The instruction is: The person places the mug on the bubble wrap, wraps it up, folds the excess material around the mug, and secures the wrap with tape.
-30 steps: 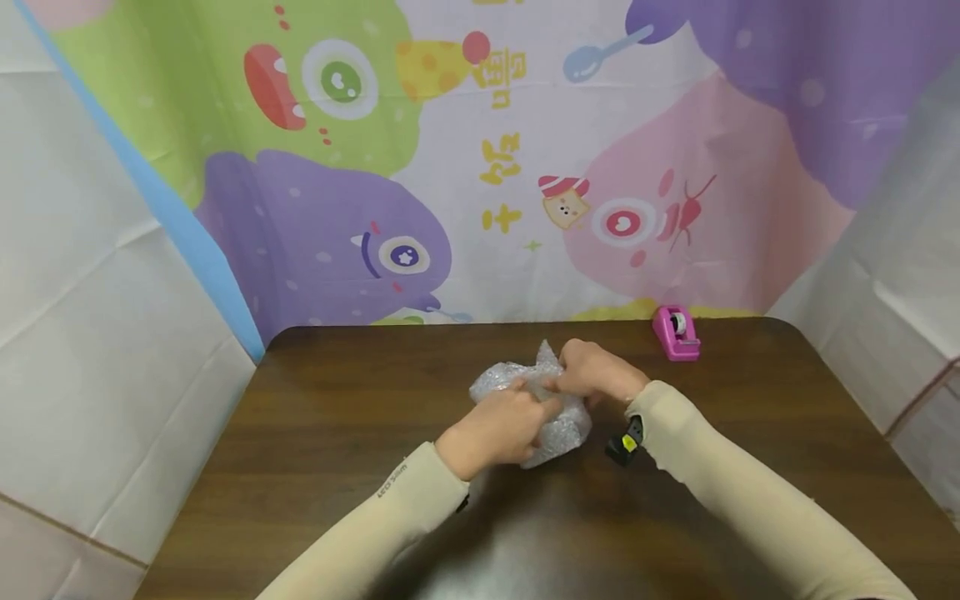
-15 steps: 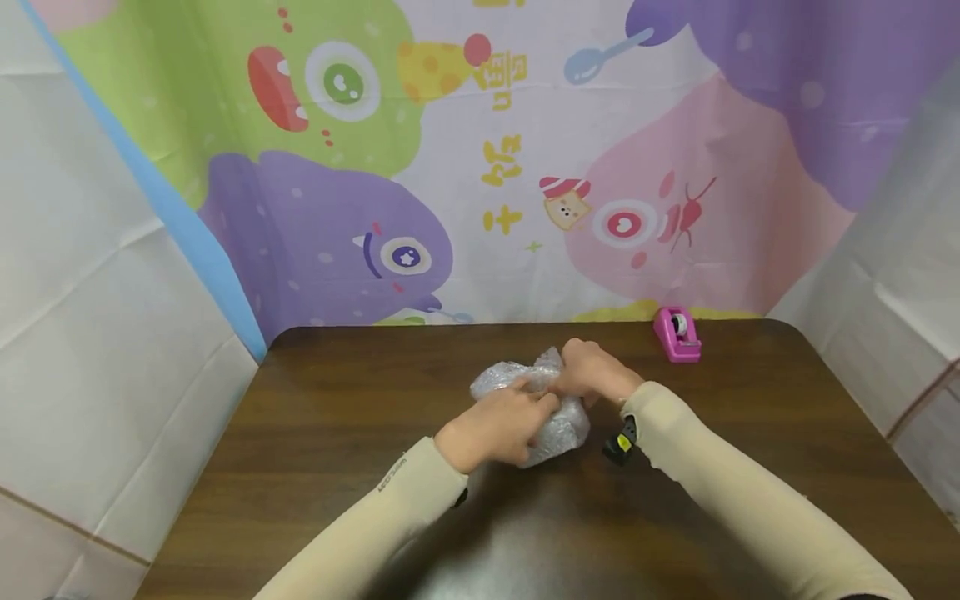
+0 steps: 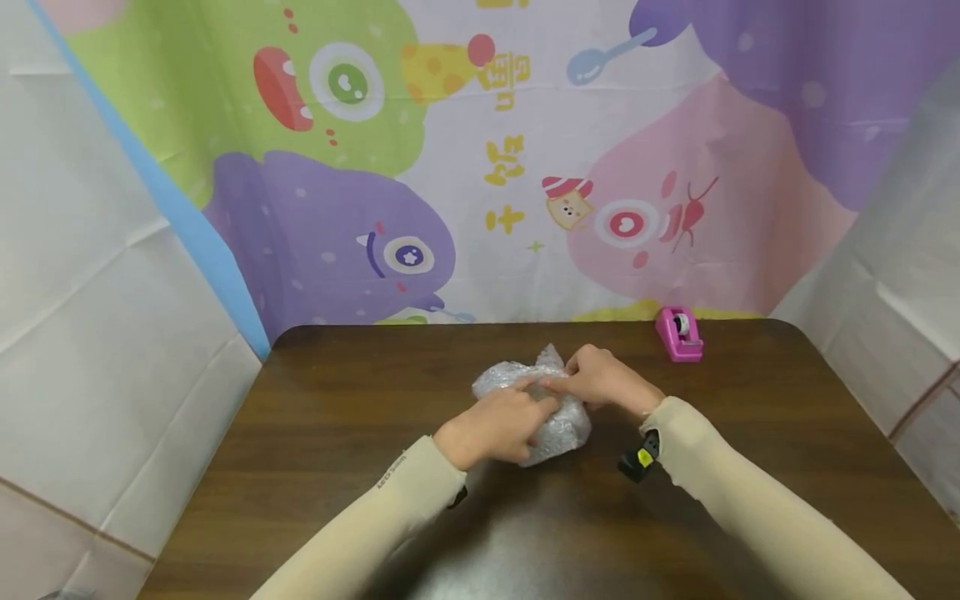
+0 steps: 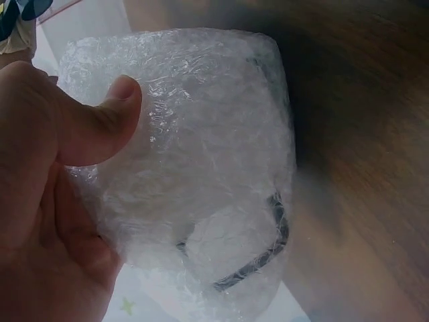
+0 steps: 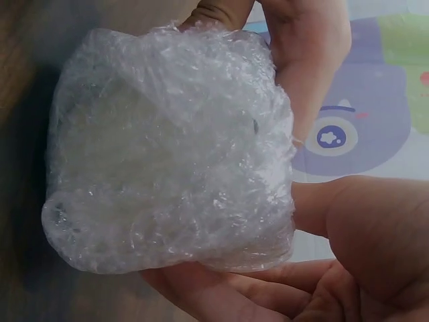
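Observation:
A bundle in clear bubble wrap (image 3: 555, 433) is held between both hands over the brown table. Through the plastic, a dark curved line shows in the left wrist view on the wrapped bundle (image 4: 201, 147); what is inside cannot be made out. My left hand (image 3: 498, 423) grips its near left side, and the left thumb (image 4: 107, 124) lies over the wrap. At the far right, my right hand (image 3: 603, 377) holds the wrap's edge, index finger and thumb close to the left fingertips. In the right wrist view, the right fingers (image 5: 228, 292) run partly beneath the bundle.
A pink tape dispenser (image 3: 679, 335) stands at the table's back right. Behind the brown table (image 3: 337, 467) hangs a cartoon-printed cloth (image 3: 510, 275), with pale walls at both sides. A black wrist camera (image 3: 637, 458) sits below the right sleeve.
My right hand first shifted slightly, then moved right, its index finger now stretched along the wrap. The wrap's upright corner dipped and rose again. My left hand has stayed nearly still.

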Available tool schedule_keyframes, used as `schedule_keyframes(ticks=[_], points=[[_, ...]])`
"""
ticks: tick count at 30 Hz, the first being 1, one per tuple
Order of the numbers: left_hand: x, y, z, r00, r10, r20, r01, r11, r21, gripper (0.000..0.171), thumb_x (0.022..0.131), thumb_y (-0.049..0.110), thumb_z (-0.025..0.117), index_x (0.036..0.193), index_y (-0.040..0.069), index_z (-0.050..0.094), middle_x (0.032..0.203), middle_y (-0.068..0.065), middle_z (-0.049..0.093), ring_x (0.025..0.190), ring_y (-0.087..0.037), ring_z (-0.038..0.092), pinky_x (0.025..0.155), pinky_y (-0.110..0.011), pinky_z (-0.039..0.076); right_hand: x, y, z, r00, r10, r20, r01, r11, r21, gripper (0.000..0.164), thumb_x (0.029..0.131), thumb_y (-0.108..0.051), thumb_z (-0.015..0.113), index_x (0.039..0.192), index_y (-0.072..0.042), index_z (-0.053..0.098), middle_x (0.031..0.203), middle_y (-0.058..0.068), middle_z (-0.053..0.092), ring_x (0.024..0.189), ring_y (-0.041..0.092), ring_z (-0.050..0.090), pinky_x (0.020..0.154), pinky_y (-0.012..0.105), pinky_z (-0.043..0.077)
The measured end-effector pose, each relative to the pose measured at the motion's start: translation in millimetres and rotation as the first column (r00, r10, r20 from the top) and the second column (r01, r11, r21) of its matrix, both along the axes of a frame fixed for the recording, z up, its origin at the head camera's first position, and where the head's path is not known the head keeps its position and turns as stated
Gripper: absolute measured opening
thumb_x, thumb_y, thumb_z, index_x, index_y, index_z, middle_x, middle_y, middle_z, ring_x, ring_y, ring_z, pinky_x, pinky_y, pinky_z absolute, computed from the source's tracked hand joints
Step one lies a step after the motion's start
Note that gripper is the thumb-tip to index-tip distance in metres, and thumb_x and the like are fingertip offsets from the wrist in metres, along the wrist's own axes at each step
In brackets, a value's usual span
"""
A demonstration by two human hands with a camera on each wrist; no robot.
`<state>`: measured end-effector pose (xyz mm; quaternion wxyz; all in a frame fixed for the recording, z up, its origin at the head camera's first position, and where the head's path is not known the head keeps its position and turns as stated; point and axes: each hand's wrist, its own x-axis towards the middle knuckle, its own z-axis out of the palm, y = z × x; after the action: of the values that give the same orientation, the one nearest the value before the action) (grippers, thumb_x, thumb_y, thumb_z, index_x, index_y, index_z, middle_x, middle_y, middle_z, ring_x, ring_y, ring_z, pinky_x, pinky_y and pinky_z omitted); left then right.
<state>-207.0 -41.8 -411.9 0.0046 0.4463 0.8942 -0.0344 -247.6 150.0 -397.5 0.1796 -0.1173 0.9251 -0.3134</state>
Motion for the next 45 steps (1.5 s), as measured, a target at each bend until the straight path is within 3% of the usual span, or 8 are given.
schedule_keyframes(ticks=[7, 12, 15, 20, 26, 30, 33, 45], points=[[-0.5, -0.5, -0.3, 1.000, -0.016, -0.001, 0.016, 1.000, 0.025, 0.045, 0.080, 0.020, 0.082, 0.118, 0.014, 0.059, 0.073, 0.007, 0.066, 0.087, -0.015, 0.073, 0.125, -0.032, 0.033, 4.0, 4.8, -0.5, 0.998, 0.027, -0.051, -0.027, 1.000, 0.007, 0.040, 0.098, -0.043, 0.068, 0.080, -0.007, 0.073, 0.059, -0.003, 0.051, 0.053, 0.010, 0.050, 0.051, 0.025, 0.043], [-0.8, -0.4, -0.2, 1.000, -0.011, 0.023, 0.010, 1.000, 0.022, 0.046, 0.080, 0.020, 0.081, 0.120, 0.013, 0.060, 0.072, 0.007, 0.065, 0.087, -0.015, 0.073, 0.125, -0.034, 0.031, 8.6, 9.8, -0.6, 0.992, 0.032, -0.118, -0.034, 0.999, -0.016, 0.045, 0.098, -0.039, 0.068, 0.114, 0.002, 0.074, 0.092, 0.010, 0.073, 0.070, 0.015, 0.064, 0.063, 0.030, 0.055], [-1.5, -0.7, -0.4, 0.999, 0.001, 0.047, -0.002, 1.000, 0.020, 0.048, 0.080, 0.020, 0.080, 0.123, 0.013, 0.060, 0.069, 0.009, 0.063, 0.084, -0.014, 0.073, 0.126, -0.034, 0.029, 12.8, 13.4, -1.2, 0.981, 0.056, -0.186, -0.064, 0.997, -0.036, 0.044, 0.099, -0.034, 0.068, 0.119, 0.005, 0.071, 0.109, 0.017, 0.075, 0.086, 0.022, 0.071, 0.074, 0.038, 0.061], [-2.6, -0.7, -0.5, 0.997, 0.014, 0.080, -0.014, 1.000, 0.007, 0.049, 0.080, 0.019, 0.077, 0.126, 0.012, 0.060, 0.062, 0.010, 0.055, 0.082, -0.014, 0.073, 0.128, -0.034, 0.026, 19.9, 19.6, -3.0, 0.954, 0.094, -0.286, -0.114, 0.992, -0.054, 0.035, 0.100, -0.027, 0.068, 0.117, 0.003, 0.072, 0.111, 0.017, 0.076, 0.098, 0.025, 0.073, 0.082, 0.042, 0.062], [-2.7, -2.3, 1.1, 0.993, 0.024, 0.115, -0.024, 1.000, 0.004, 0.061, 0.089, 0.037, 0.071, 0.141, 0.010, 0.056, 0.065, 0.009, 0.062, 0.108, -0.019, 0.073, 0.129, -0.035, 0.021, 26.1, 23.2, -5.4, 0.976, 0.082, -0.202, -0.115, 0.981, -0.158, 0.037, 0.100, -0.018, 0.066, 0.126, 0.008, 0.064, 0.119, 0.025, 0.072, 0.077, 0.017, 0.075, 0.066, 0.031, 0.063], [-4.1, -4.8, 0.2, 0.993, -0.007, 0.116, 0.002, 0.999, 0.044, 0.054, 0.095, 0.046, 0.067, 0.135, 0.011, 0.059, 0.064, 0.010, 0.059, 0.087, -0.013, 0.075, 0.129, -0.035, 0.024, 29.3, 22.4, -6.2, 0.988, 0.061, -0.143, -0.092, 0.969, -0.227, 0.035, 0.101, -0.015, 0.066, 0.126, 0.010, 0.063, 0.121, 0.029, 0.070, 0.074, 0.017, 0.076, 0.065, 0.035, 0.065], [-6.1, -7.6, -3.1, 0.995, -0.048, 0.088, 0.041, 0.996, 0.079, 0.047, 0.096, 0.045, 0.067, 0.127, 0.011, 0.061, 0.059, 0.012, 0.050, 0.063, -0.007, 0.065, 0.128, -0.038, 0.027, 31.9, 20.7, -5.9, 0.991, 0.052, -0.122, -0.081, 0.966, -0.244, 0.034, 0.101, -0.015, 0.065, 0.125, 0.010, 0.063, 0.121, 0.030, 0.069, 0.074, 0.019, 0.076, 0.067, 0.039, 0.065], [-8.8, -9.3, -7.4, 0.996, -0.085, 0.003, 0.084, 0.993, 0.085, 0.045, 0.097, 0.046, 0.067, 0.124, 0.011, 0.062, 0.062, 0.010, 0.054, 0.069, -0.010, 0.069, 0.126, -0.039, 0.031, 33.0, 26.2, -9.9, 0.989, 0.056, -0.137, -0.090, 0.962, -0.259, 0.038, 0.102, -0.018, 0.065, 0.129, 0.008, 0.062, 0.122, 0.028, 0.070, 0.085, 0.023, 0.077, 0.070, 0.038, 0.065]])
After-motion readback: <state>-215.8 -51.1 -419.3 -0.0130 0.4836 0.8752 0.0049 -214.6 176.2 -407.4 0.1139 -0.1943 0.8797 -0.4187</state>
